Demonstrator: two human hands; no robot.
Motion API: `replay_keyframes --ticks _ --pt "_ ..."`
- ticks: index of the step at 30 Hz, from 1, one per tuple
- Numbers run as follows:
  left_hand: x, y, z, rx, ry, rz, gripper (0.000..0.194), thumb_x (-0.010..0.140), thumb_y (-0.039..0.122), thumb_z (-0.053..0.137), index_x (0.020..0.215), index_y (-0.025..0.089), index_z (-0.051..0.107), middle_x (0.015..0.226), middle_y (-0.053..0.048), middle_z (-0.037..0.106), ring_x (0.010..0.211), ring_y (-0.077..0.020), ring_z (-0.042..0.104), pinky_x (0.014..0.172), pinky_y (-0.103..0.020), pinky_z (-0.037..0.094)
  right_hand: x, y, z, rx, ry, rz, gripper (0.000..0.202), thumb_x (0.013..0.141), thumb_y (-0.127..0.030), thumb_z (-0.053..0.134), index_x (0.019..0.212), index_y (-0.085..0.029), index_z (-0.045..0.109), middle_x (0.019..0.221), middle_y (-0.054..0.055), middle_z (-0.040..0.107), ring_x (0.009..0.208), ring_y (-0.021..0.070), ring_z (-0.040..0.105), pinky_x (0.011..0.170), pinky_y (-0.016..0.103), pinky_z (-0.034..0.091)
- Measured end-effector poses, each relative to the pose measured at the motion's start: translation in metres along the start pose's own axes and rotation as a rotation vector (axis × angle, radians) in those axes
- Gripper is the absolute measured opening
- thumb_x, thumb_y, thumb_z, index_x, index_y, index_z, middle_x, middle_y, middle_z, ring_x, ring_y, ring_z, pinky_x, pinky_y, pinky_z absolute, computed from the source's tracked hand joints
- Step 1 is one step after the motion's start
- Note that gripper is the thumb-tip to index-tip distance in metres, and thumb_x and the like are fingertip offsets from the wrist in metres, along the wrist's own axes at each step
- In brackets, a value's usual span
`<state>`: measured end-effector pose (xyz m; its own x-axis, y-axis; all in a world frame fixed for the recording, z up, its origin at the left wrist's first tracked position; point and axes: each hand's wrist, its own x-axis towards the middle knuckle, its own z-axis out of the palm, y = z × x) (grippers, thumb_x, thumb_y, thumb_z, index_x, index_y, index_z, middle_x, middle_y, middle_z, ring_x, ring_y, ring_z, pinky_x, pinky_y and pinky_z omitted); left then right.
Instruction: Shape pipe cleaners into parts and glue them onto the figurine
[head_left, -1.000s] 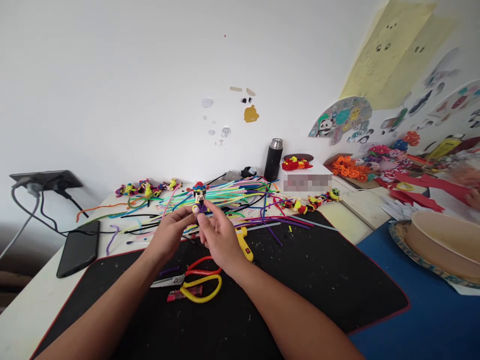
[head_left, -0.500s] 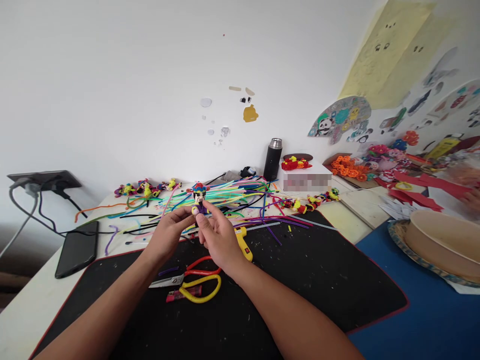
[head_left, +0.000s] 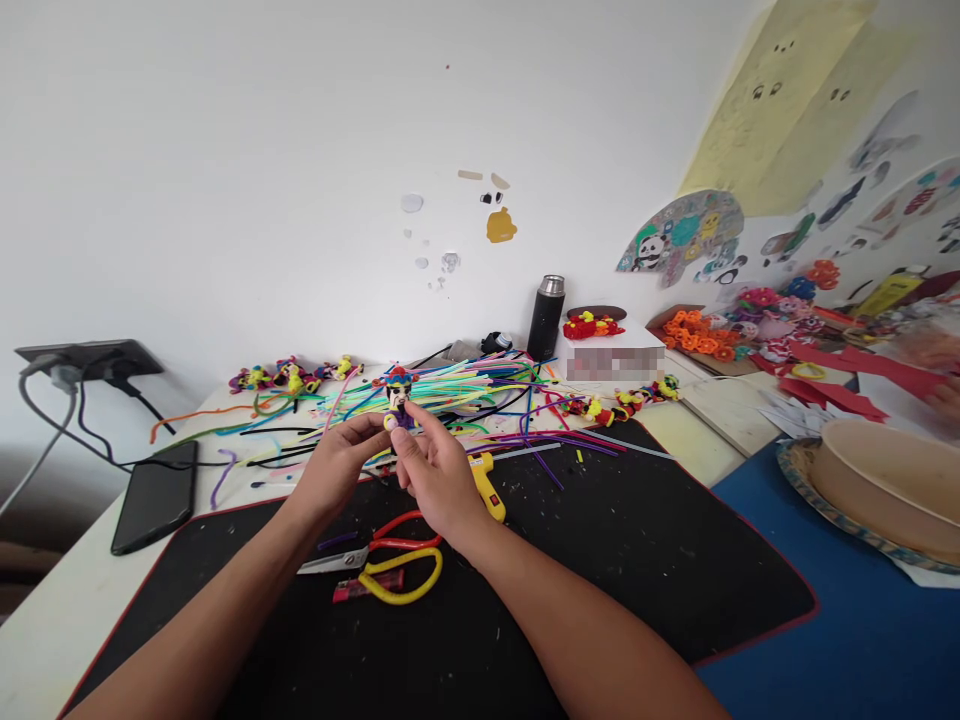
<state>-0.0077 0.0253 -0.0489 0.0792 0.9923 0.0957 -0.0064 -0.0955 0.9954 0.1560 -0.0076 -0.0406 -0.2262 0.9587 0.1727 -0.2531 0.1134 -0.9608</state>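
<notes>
Between my hands, upright above the back of the black mat, is a small pipe-cleaner doll (head_left: pixel 400 390) with a red and blue hat, a pale face and a purple body. My left hand (head_left: pixel 351 452) pinches it from the left side, fingers closed. My right hand (head_left: pixel 435 468) grips it low from the right, its index finger resting near the doll's face. Below my hands lie scissors (head_left: pixel 401 578) with red and yellow handles, across a red lighter (head_left: pixel 367 586). A yellow glue gun (head_left: pixel 487 488) is partly hidden behind my right hand.
Bundled coloured pipe cleaners (head_left: pixel 450 385) spread along the back. More dolls lie at the left (head_left: pixel 296 375) and right (head_left: pixel 622 402). A phone (head_left: pixel 156 497) is at left, a black flask (head_left: pixel 546 318) by the wall, a bowl (head_left: pixel 892 480) at right. Another person's blurred hand (head_left: pixel 934 350) shows at far right.
</notes>
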Motion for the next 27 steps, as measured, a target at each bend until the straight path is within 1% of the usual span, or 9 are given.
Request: replay_keyframes --ticks 5,12,18,22,27 --pt "-0.0012 0.0043 0.0044 -0.046 0.014 -0.004 0.041 0.070 0.048 0.090 0.096 0.017 0.080 0.086 -0.008 0.078 0.083 -0.0284 0.071 0.070 -0.034 0.054 -0.0013 -0.0017 0.0003 -0.025 -0.014 -0.008 0.073 0.098 -0.060 0.058 0.158 -0.019 0.046 0.062 -0.005 0.055 0.054 0.0122 0.046 0.052 0.024 0.037" --pt "-0.0017 0.0077 0.0081 -0.080 0.059 -0.003 0.036 0.071 0.046 0.090 0.091 0.019 0.080 0.084 -0.008 0.078 0.084 -0.0279 0.071 0.073 -0.036 0.053 -0.0014 -0.0023 0.0010 0.004 -0.014 -0.002 0.075 0.098 -0.060 0.059 0.157 -0.016 0.046 0.062 -0.005 0.054 0.054 0.0124 0.045 0.052 0.025 0.036" --pt "-0.0018 0.0066 0.0072 -0.081 0.039 -0.004 0.038 0.070 0.046 0.090 0.093 0.018 0.080 0.085 -0.008 0.079 0.083 -0.0281 0.071 0.070 -0.035 0.054 -0.0013 0.0001 0.0010 0.004 -0.016 -0.003 0.074 0.098 -0.061 0.059 0.157 -0.018 0.046 0.063 -0.005 0.055 0.055 0.0127 0.046 0.052 0.025 0.036" --pt "-0.0016 0.0046 0.0047 -0.078 0.011 -0.008 0.037 0.072 0.045 0.089 0.095 0.018 0.080 0.088 -0.009 0.079 0.084 -0.0281 0.071 0.069 -0.034 0.054 -0.0014 -0.0012 0.0012 0.007 -0.015 -0.004 0.075 0.097 -0.061 0.059 0.156 -0.017 0.047 0.062 -0.005 0.054 0.054 0.0122 0.045 0.051 0.025 0.035" --pt "-0.0009 0.0032 0.0020 -0.073 0.009 -0.003 0.037 0.070 0.045 0.090 0.095 0.018 0.081 0.085 -0.008 0.078 0.081 -0.0275 0.070 0.068 -0.034 0.054 -0.0015 -0.0008 0.0022 0.010 -0.018 -0.008 0.074 0.098 -0.060 0.060 0.156 -0.016 0.048 0.062 -0.005 0.053 0.054 0.0118 0.044 0.052 0.025 0.036"
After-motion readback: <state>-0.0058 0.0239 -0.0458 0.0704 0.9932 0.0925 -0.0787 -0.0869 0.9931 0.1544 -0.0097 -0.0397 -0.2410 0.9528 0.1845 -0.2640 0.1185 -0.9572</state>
